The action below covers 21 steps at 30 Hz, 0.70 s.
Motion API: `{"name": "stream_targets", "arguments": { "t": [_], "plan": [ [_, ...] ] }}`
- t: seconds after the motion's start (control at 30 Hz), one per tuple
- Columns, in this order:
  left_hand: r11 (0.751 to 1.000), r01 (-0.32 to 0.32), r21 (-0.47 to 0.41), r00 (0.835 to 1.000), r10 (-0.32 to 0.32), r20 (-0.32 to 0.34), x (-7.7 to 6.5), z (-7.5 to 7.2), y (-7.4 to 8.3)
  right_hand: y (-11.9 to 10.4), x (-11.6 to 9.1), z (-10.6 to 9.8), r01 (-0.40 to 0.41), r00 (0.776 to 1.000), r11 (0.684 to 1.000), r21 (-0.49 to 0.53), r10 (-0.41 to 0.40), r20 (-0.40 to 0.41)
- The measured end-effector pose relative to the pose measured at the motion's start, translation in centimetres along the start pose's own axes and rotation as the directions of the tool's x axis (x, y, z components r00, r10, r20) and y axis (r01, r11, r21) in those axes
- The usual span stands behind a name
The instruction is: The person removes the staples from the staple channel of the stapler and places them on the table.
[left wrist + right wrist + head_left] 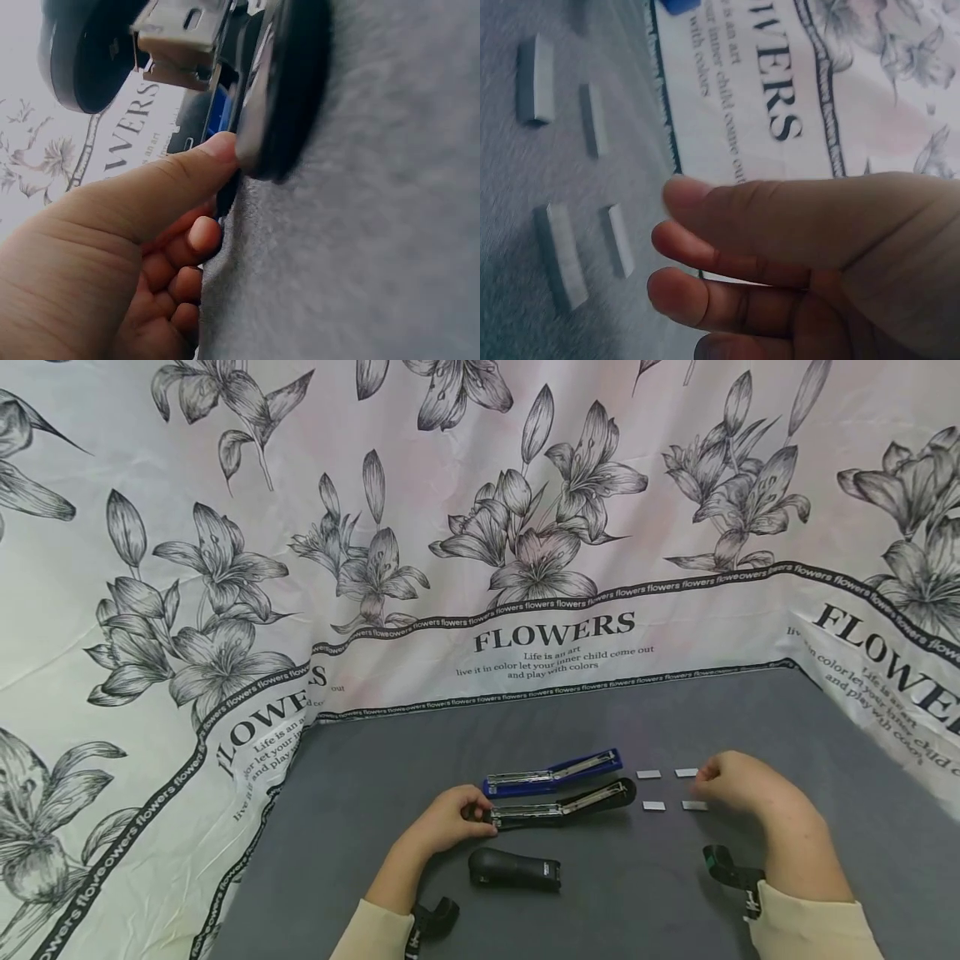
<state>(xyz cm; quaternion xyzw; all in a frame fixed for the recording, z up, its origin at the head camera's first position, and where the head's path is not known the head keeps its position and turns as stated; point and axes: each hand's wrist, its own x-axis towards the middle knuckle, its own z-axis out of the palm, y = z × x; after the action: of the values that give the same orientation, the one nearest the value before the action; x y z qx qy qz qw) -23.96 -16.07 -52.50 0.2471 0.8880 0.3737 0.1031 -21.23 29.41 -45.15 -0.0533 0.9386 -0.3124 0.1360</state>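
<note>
L sleeve (375,933), cream, w/ a blk wrist cam (435,918) strapped just below L hand (452,812). L hand pinches the near-L end of the blk stapler (562,811) btwn thumb & index; its other fingers are curled in. Blk rounded obj (514,869) lies on its side, nearer the person than the blk stapler, to the R of L hand. Blue stapler (553,774) lies just beyond the blk one, R of L hand & close alongside; both are opened out, metal rails showing, far ends tipped up.

Btwn the hands, nearer R: 4 staple strips in 2 rows of 2. Upper-L strip (648,774) & lower-L strip (653,806) sit L of R hand; upper-R strip (686,772) & lower-R strip (694,806) are right by its fingertips, can't tell if touching. R hand (742,783): thumb & fingers loosely bent, small gap btwn tips, gripping nothing. 2nd wrist cam (726,867) below it, then R sleeve (813,931), also cream. Grey tabletop (390,752) under all; flower-print cloth (555,643) behind both hands.
</note>
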Motion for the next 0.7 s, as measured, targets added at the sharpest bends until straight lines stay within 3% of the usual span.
{"name": "stream_targets", "arguments": {
  "t": [0.3, 0.53, 0.7],
  "plan": [
    [0.994, -0.068, 0.090, 0.996, 0.062, 0.064, -2.4, -0.9, 0.9, -3.1, -0.6, -0.5, 0.031, 0.999, 0.996, -0.089, -0.034, -0.027],
    [0.995, 0.019, 0.093, 0.988, -0.033, 0.153, -4.2, -1.7, 2.0, -5.3, -1.4, -0.2, 0.073, 0.996, 0.991, -0.111, -0.079, -0.050],
    [0.990, 0.043, 0.134, 0.976, -0.070, 0.204, -4.8, -1.9, 3.1, -7.4, -2.0, 0.3, 0.132, 0.988, 0.982, -0.134, -0.141, -0.064]
  ]
}}
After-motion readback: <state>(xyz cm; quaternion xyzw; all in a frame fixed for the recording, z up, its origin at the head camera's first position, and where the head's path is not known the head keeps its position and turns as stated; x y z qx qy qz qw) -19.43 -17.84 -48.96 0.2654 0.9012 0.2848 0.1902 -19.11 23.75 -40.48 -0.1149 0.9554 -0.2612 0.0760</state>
